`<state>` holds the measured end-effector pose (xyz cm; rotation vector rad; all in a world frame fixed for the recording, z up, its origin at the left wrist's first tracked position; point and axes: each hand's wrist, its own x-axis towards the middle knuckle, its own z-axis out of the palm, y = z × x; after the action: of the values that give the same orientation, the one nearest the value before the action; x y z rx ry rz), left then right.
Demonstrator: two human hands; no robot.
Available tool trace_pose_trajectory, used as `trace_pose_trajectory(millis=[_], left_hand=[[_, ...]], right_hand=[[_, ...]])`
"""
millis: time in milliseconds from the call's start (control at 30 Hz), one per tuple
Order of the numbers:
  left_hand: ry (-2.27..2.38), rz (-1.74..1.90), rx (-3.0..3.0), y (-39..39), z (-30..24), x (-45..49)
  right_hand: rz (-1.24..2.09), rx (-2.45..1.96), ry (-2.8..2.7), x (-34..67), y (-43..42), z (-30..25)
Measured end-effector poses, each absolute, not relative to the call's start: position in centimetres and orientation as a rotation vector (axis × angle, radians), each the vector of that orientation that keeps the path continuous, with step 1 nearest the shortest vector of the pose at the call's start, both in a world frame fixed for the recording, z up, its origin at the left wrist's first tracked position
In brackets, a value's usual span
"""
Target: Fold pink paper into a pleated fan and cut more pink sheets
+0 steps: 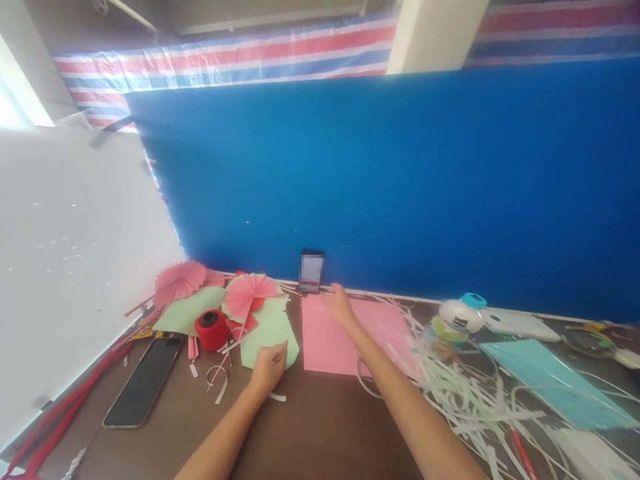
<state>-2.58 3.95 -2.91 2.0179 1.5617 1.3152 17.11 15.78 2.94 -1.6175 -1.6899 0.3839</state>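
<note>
My left hand (269, 365) rests as a loose fist on the brown table, its fingers pinching the edge of a light green paper sheet (270, 331). My right hand (341, 305) reaches forward and lies on the far end of a pink paper sheet (330, 340), fingers stretched out flat. Just beyond it a small phone (312, 271) leans upright against the blue partition. Folded pink paper fans (249, 293) lie on the green sheets to the left, next to a red roll of tape (212, 329).
A black phone (144, 381) lies flat at the left. A tangle of white paper strips (465, 393) covers the right side, with a teal sheet (550, 380), a white-and-blue punch (463, 313) and a white partition (75, 267) on the left.
</note>
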Motion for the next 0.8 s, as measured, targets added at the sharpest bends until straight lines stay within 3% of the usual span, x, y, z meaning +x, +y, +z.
trace_pose_trajectory(millis=[300, 667, 800], left_hand=[[1.541, 1.248, 1.863, 4.7, -3.0, -2.5], [1.563, 1.282, 1.851, 4.7, -2.9, -2.3], [1.543, 1.288, 1.913, 4.6, -2.8, -1.9]], right_hand=[[0.400, -1.837, -1.695, 15.2, 23.6, 2.9], [0.290, -1.857, -1.698, 15.4, 21.2, 0.9], [0.045, -1.819, -1.874, 15.1, 19.4, 0.3]])
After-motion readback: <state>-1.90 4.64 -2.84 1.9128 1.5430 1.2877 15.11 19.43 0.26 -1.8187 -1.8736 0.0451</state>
